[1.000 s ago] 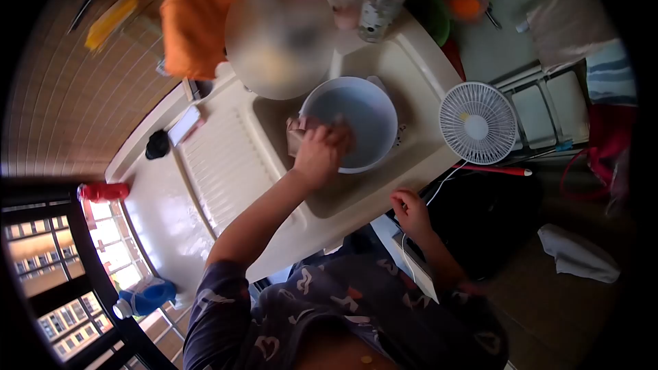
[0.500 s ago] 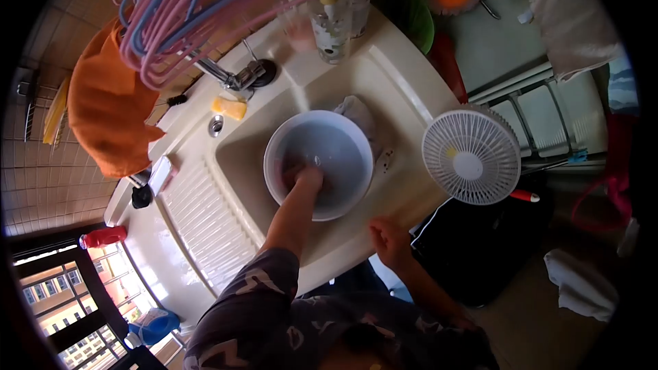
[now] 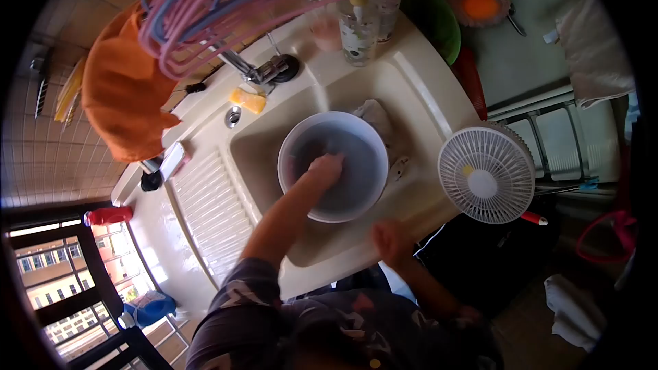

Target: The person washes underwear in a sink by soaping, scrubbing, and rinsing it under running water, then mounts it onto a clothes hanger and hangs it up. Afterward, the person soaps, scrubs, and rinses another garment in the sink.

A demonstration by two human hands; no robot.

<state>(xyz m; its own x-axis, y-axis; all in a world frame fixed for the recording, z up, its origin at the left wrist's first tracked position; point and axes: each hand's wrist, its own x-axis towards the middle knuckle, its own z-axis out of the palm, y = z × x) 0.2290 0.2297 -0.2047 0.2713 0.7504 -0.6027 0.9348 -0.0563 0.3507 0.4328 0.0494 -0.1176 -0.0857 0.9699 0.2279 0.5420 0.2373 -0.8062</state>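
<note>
- Basin, round, white and plastic (image 3: 336, 118), stands in the bowl of a cream, hard-surfaced sink (image 3: 419, 133) and holds cloudy bluish-grey water (image 3: 360, 175).
- The left hand (image 3: 327, 166) reaches over the near left part of the rim and dips into the water; its fingers are largely hidden there, so I cannot tell how far they are spread or whether they grip anything.
- A dim pinkish patch shows in the water left of that hand, too murky to identify.
- The right hand (image 3: 392, 243), blurred, is at the sink's front edge, apart from the basin; its fingers look bent inward, but I cannot tell how tightly, or whether it touches the edge.
- A crumpled grey-beige cloth (image 3: 375, 116) lies in the sink just behind the basin, partly hidden by the rim.
- A yellow sponge (image 3: 248, 101) rests on the ledge below the chrome tap (image 3: 240, 65).
- To the right is a round white fan with a slatted grille (image 3: 486, 171); to the left, the ribbed cream drainboard (image 3: 209, 199).
</note>
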